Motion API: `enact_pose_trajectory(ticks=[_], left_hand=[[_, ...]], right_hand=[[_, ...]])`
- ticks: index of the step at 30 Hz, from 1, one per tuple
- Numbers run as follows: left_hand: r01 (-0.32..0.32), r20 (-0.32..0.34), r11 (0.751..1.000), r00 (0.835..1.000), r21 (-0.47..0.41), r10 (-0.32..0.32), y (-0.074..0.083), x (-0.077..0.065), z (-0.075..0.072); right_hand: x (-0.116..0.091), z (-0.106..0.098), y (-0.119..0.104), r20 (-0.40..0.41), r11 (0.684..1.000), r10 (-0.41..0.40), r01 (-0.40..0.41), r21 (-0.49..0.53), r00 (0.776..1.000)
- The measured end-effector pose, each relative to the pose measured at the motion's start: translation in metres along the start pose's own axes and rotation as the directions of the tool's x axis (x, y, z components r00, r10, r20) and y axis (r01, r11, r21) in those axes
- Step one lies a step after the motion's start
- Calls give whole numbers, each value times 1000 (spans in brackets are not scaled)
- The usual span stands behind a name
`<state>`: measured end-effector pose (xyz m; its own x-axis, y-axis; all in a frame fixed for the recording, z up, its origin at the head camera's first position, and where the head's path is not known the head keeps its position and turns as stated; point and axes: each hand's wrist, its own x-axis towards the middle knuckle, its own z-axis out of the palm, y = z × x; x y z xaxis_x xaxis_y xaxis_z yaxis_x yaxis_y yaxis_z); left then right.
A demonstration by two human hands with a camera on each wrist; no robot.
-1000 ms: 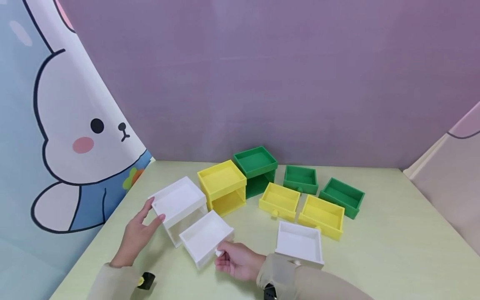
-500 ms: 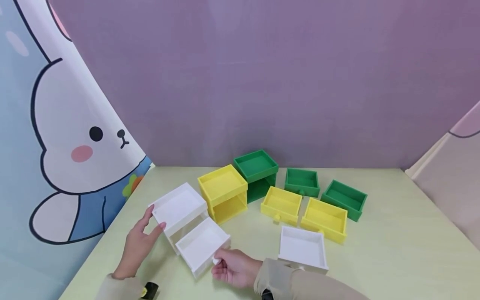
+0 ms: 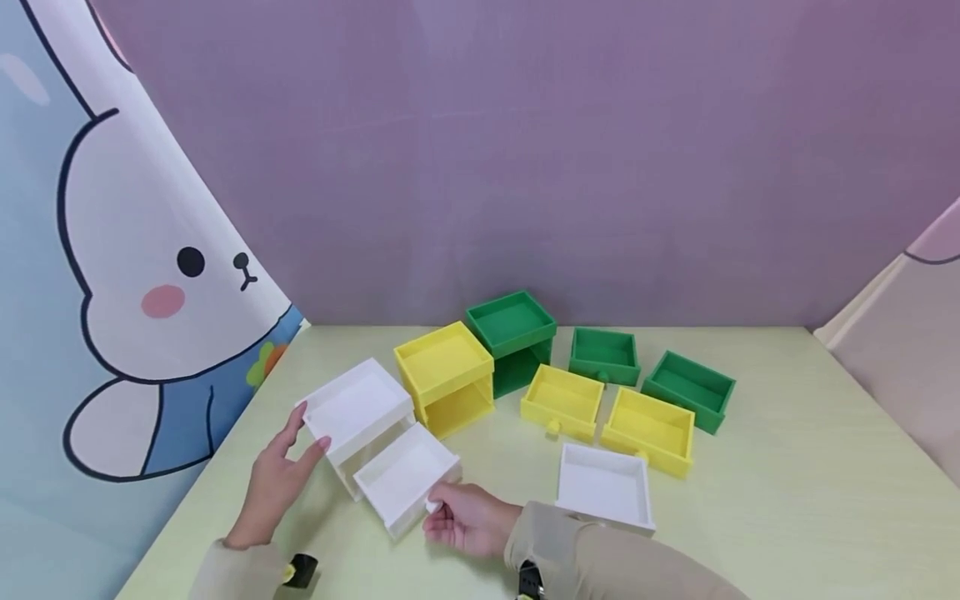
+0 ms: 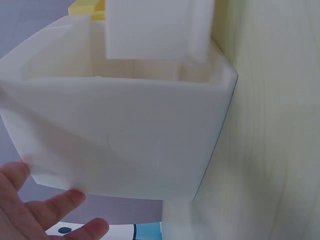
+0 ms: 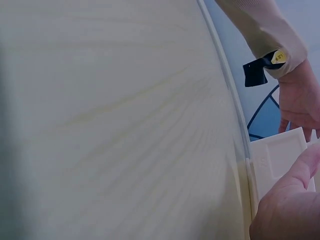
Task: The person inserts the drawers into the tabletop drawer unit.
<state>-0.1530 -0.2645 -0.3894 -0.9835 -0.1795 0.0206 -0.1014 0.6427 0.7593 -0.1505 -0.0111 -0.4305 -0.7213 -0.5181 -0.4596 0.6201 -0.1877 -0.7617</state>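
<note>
At the left of the head view stands a white cabinet (image 3: 358, 408) with an open front. My left hand (image 3: 273, 479) grips its left side, thumb on the front corner and fingertips at the rear edge, as the left wrist view shows the fingertips (image 4: 75, 197) touching there. A white drawer (image 3: 407, 475) is lined up at the cabinet's opening, its rear end apparently in the mouth and most of it outside. My right hand (image 3: 472, 518) pinches the knob on the drawer's front. How far in the drawer reaches is partly hidden.
A yellow cabinet (image 3: 444, 367) and a green cabinet (image 3: 512, 323) stand beside the white one. To the right lie a second white drawer (image 3: 604, 483), yellow drawers (image 3: 562, 396) and green drawers (image 3: 603, 354). A purple wall (image 3: 525, 167) rises behind the table.
The right hand has moved the white drawer slightly leftward, closer to the white cabinet's opening. The left hand keeps its hold; the view has tilted a little.
</note>
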Motion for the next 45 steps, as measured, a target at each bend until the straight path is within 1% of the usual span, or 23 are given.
enact_pose_trajectory(ticks=[6,10,18,22,24,27,32,38,42,45], left_hand=[[-4,-9,1000,1000,26,4,-1,0,-1],[-16,-14,1000,1000,18,16,-1,1,0],[9,11,1000,1000,8,-9,0,3,0],[29,15,999,999,31,-30,0,2,-2],[32,13,999,999,34,-32,0,1,-2],[18,10,1000,1000,25,-18,0,1,-1],[10,15,1000,1000,21,-11,1,1,0],[7,15,1000,1000,11,-7,1,1,0],[7,18,1000,1000,8,-7,1,2,0],[4,17,1000,1000,4,-4,0,3,1]], right_hand=[[2,4,5,-2,1000,-1,1,-23,1000],[2,6,4,-10,1000,-8,8,-27,1000],[4,10,5,-13,999,-22,21,-39,1000],[5,13,8,-11,998,-30,30,-48,999],[5,13,9,-13,998,-27,26,-48,1000],[6,12,9,-26,998,-8,7,-56,1000],[8,10,5,-37,998,10,-12,-68,999],[10,13,2,-32,997,-9,7,-81,999],[10,15,5,-55,996,-27,22,-84,998],[9,16,7,-73,997,-42,37,-67,996]])
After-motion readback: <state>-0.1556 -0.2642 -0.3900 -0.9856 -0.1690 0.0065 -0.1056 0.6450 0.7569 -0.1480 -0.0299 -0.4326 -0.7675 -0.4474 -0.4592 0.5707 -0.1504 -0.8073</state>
